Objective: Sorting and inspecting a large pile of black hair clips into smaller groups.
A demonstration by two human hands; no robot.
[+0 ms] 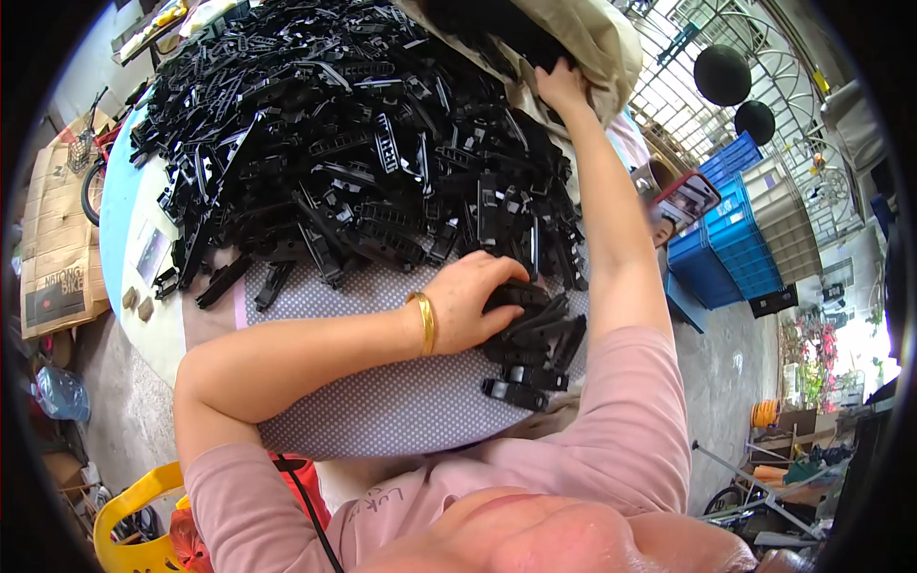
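Many black parts (392, 224): on the table (373, 411), in a big pile (315, 105) across its far side and a small heap (540, 349) close to my body.
Small heap: under and just to the right of my left hand (463, 304), between it and my right sleeve (630, 401); the parts point several ways, but the long axis of the nearest runs mostly left to right, dipping a little toward me at its right end.
Nearer hand: the left, by far; the right is stretched well away beyond the heap.
Left hand: palm down, thumb on my side, fingers arched over the heap with black showing between thumb and forefinger; whether they are closed on any part, I cannot tell.
Left arm: elbow bent out to the left, forearm crossing in front of me, gold bangle (426, 325) at the wrist.
Right hand: up at the mouth of the sack (607, 48), fingers (546, 76) bent at its rim and partly lost in the folds; I cannot tell if they pinch the cloth.
Right arm: nearly straight, reaching forward along the pile's right side.
Sack: beige, at the far right of the pile, black showing in its mouth.
Phone (686, 199): right of my right forearm.
Crates (731, 234): blue, farther right.
Cardboard (59, 234): off to the left.
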